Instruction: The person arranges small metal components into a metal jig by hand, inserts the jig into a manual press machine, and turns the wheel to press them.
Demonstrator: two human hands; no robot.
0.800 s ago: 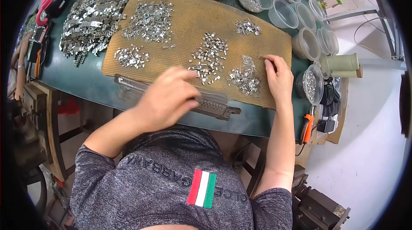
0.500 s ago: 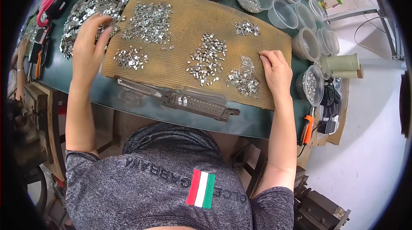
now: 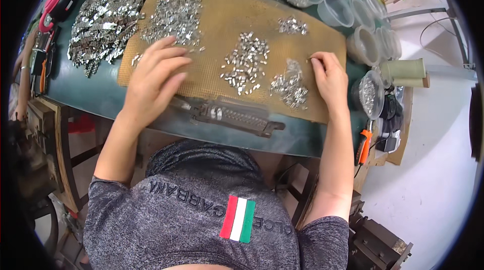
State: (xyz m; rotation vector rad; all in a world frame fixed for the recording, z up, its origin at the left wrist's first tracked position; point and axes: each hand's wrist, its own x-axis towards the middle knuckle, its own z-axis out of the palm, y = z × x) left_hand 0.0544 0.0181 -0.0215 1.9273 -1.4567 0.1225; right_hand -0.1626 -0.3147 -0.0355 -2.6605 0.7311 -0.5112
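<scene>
A left hand (image 3: 156,73), fingers spread, hangs over a tan textured mat (image 3: 212,23) near one heap of small silvery metal pieces (image 3: 174,18); three more heaps (image 3: 245,63) lie before a right hand (image 3: 330,76), thumb and forefinger together, any contents too small to tell.

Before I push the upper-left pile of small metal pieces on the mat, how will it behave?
The pile would probably scatter: its pieces lie loose, with strays at the edge. Each looks light, being tiny. The textured mat may make them catch.
</scene>
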